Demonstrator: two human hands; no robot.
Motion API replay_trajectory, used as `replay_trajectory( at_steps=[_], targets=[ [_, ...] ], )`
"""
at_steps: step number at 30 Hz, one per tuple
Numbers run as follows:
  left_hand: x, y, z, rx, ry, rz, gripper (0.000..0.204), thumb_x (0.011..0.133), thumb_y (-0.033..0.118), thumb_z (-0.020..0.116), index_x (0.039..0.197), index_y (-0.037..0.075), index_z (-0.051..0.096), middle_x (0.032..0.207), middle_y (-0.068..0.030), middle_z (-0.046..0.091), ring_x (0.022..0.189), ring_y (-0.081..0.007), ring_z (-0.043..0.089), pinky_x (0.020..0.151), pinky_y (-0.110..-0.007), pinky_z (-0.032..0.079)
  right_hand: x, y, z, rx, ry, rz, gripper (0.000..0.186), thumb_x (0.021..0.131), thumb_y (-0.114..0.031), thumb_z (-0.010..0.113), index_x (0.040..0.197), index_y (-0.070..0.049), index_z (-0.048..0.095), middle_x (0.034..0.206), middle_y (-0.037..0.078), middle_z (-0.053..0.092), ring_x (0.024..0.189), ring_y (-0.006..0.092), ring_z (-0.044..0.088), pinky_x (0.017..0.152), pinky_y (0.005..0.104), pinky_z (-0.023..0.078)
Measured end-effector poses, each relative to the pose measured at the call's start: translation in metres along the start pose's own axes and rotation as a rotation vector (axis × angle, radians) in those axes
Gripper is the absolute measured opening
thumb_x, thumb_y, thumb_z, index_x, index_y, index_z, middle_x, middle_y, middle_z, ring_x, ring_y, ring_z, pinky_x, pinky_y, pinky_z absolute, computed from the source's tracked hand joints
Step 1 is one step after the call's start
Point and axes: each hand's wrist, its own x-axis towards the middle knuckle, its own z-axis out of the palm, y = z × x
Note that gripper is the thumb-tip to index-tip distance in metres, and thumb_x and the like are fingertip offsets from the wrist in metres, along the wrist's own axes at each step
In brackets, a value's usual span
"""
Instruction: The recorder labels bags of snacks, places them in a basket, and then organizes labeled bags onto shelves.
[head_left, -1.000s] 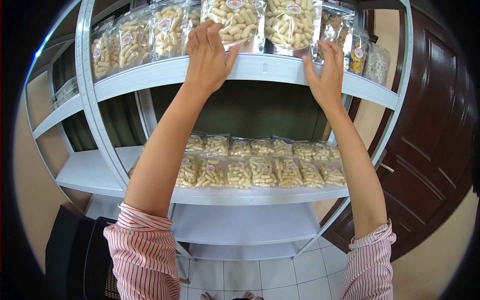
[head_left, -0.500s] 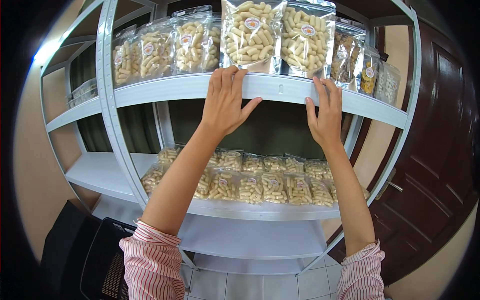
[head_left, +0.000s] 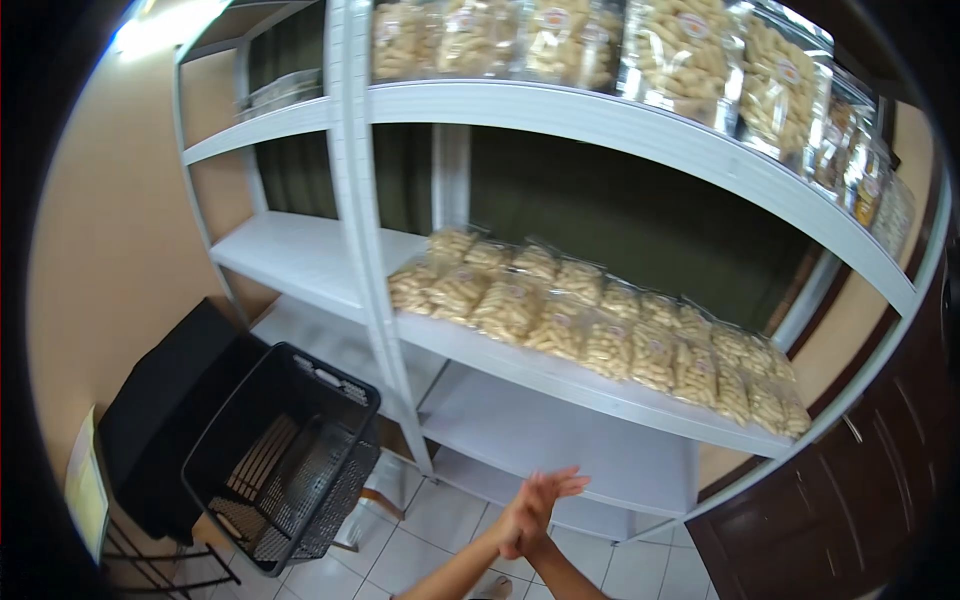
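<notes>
We saw the left hand (head_left: 519, 518) and the right hand (head_left: 541, 522) touching each other, low in the view, in front of the lower shelf (head_left: 570, 435). The left hand was open, its fingers stretched toward the right, and it held only against the other hand. The right hand was mostly covered, so we could not tell how its fingers were bent.

The tall clear pouches (head_left: 680, 45) of pale pieces stood above, well apart from the hands, very near the front edge of the upper shelf (head_left: 600, 118); some of their tops were cut by the view. The smaller bags (head_left: 610, 345) were in two rows on the middle shelf (head_left: 580, 383), with only a narrow strip of board before the front row. Between these bags and the upper shelf we saw a wide gap, and the dark green curtain (head_left: 620, 210) behind it.

At our left, the black basket (head_left: 340, 490) had its near corner close to the metal post (head_left: 358, 200). Between the basket and the hands there was open tiled floor (head_left: 425, 520). At the right side, the brown door (head_left: 830, 520) was beside the shelf frame
</notes>
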Motion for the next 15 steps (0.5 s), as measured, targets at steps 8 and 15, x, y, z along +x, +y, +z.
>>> replay_trajectory(
  at_steps=[8,15],
  targets=[
    [-0.221,0.014,-0.008,1.74,0.384,-0.044,0.07,0.076,0.047,0.049,0.127,0.003,0.029,0.132,-0.0167,0.025,0.125,-0.029,0.018,0.1,-0.046,0.009,-0.052,-0.109,0.114,1.64,-0.834,1.079,0.05,0.082,-0.036,0.037,0.12,-0.003,0.037,0.125,0.018,0.036,0.12,0.0307,0.028,0.099,0.0421,0.015],
    [-0.456,0.03,0.048,-0.328,1.795,0.411,0.073,0.08,0.06,0.025,0.129,0.006,0.024,0.134,-0.0132,0.023,0.126,-0.0279,0.015,0.1,-0.047,0.009,-0.093,-0.291,0.203,1.275,-1.002,-0.059,0.054,0.083,-0.04,0.036,0.123,-0.003,0.034,0.128,0.015,0.034,0.123,0.0279,0.024,0.101,0.0389,0.011]
  ],
)
